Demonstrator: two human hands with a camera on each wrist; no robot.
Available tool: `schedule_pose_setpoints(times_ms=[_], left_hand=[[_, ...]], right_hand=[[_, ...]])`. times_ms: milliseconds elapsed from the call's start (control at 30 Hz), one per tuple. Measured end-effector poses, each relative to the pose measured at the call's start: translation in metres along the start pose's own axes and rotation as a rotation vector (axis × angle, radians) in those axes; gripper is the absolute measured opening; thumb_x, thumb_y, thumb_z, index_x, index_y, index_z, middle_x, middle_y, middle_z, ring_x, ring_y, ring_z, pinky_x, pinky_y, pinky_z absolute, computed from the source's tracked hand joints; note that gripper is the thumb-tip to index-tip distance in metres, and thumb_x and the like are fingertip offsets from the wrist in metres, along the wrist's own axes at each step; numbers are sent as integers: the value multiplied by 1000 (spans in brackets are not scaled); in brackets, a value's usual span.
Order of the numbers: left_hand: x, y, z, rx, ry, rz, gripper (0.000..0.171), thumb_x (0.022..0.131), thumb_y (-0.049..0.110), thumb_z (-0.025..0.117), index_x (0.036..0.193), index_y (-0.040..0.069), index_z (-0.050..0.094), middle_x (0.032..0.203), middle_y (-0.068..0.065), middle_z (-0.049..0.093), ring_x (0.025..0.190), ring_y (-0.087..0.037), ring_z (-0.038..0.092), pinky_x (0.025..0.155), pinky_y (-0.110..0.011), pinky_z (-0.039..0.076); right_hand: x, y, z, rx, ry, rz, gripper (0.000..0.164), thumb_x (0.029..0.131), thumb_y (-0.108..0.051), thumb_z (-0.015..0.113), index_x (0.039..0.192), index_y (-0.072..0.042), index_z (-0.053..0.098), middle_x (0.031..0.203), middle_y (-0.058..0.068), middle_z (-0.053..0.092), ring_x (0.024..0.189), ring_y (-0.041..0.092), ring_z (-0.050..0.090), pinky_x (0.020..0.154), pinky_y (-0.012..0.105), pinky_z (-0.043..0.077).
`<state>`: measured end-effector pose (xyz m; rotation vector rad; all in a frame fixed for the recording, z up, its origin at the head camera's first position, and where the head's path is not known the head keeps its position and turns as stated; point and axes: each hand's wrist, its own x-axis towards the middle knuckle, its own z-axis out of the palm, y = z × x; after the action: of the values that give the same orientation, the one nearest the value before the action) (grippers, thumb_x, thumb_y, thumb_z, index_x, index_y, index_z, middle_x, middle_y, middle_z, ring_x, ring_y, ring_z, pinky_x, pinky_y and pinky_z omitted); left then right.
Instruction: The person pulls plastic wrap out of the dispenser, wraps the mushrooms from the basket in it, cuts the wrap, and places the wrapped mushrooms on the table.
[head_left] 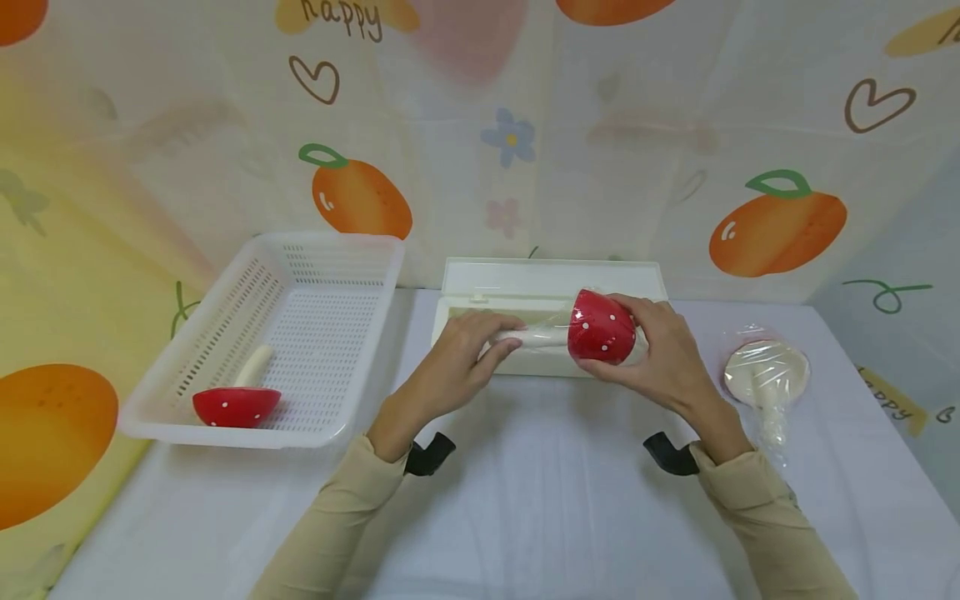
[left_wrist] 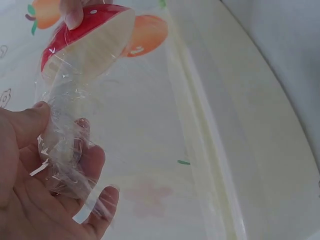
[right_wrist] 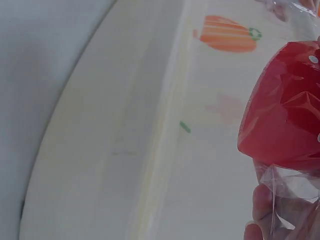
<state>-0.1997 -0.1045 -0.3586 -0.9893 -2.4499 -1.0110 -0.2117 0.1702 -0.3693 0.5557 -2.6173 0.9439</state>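
Over box (head_left: 525, 365): left hand (head_left: 459, 357) pinches wrapped mushroom (head_left: 581, 331) by stem (head_left: 543, 337), right hand (head_left: 666, 354) grips cap (head_left: 602, 327); only left wrist view shows cream underside (left_wrist: 95, 46).

A makeshift tabletop work corner, it seems — a white-covered table (head_left: 540, 500) closed in by printed sheets (head_left: 570, 192) (oranges (head_left: 362, 200), hearts (head_left: 315, 81), the word "happy" (head_left: 342, 17)) — though they hide what room lies behind.
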Motion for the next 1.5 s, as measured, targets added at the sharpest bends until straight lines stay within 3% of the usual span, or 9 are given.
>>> schedule_pose_setpoints(times_ms=[267, 433, 533, 667, 900, 1167, 1367, 1500], left_hand=[[2, 6, -7, -39, -26, -52, 23, 100, 16, 58, 116, 3, 67, 109, -6, 72, 101, -22, 62, 99, -42, 43], [3, 13, -12, -117, -75, -124, 25, 102, 18, 53, 117, 3, 66, 113, -7, 71, 106, -21, 63, 100, -39, 48], [3, 16, -15, -166, -121, -169, 23, 104, 18, 51, 112, 4, 67, 99, -6, 68, 96, -17, 61, 89, -34, 52], [0, 15, -13, -190, -192, -210, 20, 105, 19, 48, 103, 8, 65, 79, -2, 55, 80, -15, 53, 75, -28, 47], [-13, 5, -1, -205, -325, -252, 21, 106, 21, 46, 106, 10, 65, 82, -1, 60, 77, -13, 53, 76, -27, 47], [-30, -13, 19, -254, -470, -294, 22, 104, 18, 50, 115, 5, 64, 81, -8, 56, 70, -9, 44, 67, -21, 40], [-42, -27, 38, -248, -499, -299, 19, 102, 14, 54, 116, 6, 63, 87, -1, 61, 78, -8, 49, 75, -20, 44], [-46, -33, 47, -213, -509, -325, 18, 100, 12, 56, 115, 6, 63, 92, -3, 66, 80, -10, 52, 76, -22, 46]], right_hand=[[1, -10, -12, 19, -60, 54, 74, 71, -33, 85, 134, -9, 56, 126, 13, 63, 111, 30, 54, 83, 51, 52], [-2, -17, -22, 27, -130, 129, 72, 75, -40, 81, 135, -11, 55, 126, 13, 62, 112, 30, 52, 82, 49, 53], [-4, -21, -26, 25, -199, 174, 74, 76, -44, 79, 137, -12, 53, 128, 14, 60, 115, 33, 52, 81, 50, 56], [-9, -19, -26, 53, -278, 185, 74, 78, -42, 78, 139, -9, 52, 128, 16, 61, 116, 35, 54, 77, 46, 59], [-24, -8, -13, 87, -336, 218, 67, 80, -44, 76, 132, -7, 57, 120, 13, 66, 107, 30, 60, 72, 36, 59], [-42, 4, 10, 75, -366, 258, 72, 81, -49, 76, 137, -11, 53, 129, 12, 62, 115, 30, 56, 78, 39, 58], [-52, 12, 24, 125, -355, 253, 73, 79, -50, 77, 140, -22, 49, 129, 7, 58, 107, 24, 55, 74, 33, 54], [-55, 18, 29, 152, -363, 271, 72, 78, -48, 79, 136, -17, 49, 125, 8, 59, 97, 20, 57, 69, 30, 52]])
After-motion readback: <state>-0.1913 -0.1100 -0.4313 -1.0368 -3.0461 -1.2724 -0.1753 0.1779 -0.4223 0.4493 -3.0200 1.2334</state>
